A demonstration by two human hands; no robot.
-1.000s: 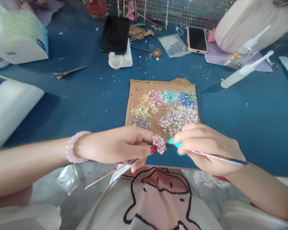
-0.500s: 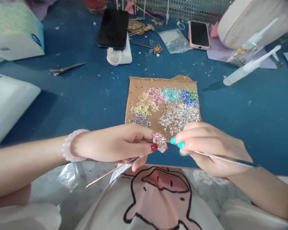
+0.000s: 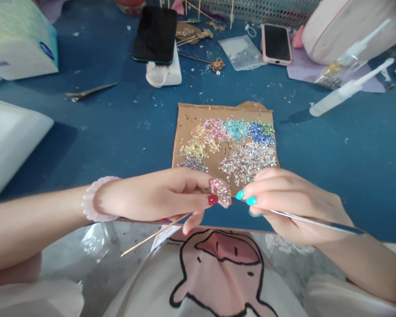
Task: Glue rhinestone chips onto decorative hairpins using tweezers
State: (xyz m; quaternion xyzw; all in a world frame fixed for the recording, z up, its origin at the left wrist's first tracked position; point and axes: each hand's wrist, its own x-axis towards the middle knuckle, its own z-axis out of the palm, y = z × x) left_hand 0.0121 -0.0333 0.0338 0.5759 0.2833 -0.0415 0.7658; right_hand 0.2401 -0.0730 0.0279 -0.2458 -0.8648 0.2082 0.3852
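Note:
My left hand (image 3: 171,193), with red nails and a pink bead bracelet (image 3: 99,199), is closed on a hairpin. The hairpin's fan-shaped head (image 3: 221,192), covered in pink and clear rhinestones, sticks out past the thumb and fingertips. Its thin gold stick (image 3: 153,235) slants down to the left under the palm. Between the turquoise-nailed fingers of my right hand (image 3: 290,204) are slim silver tweezers (image 3: 310,221). Their tip is at the right edge of the fan; whether it touches or grips a stone is too small to tell.
Just beyond my hands lies a cardboard sheet (image 3: 191,112) with rhinestones sorted by colour. Two phones (image 3: 156,35), a white charger (image 3: 171,72), a plastic bag (image 3: 240,52), a hair clip (image 3: 90,91) and a white glue bottle (image 3: 333,97) lie farther back. A tissue box (image 3: 23,42) stands left.
The view has shifted slightly. Both hands keep their grips, and the tweezers' tip stays at the fan's right edge.

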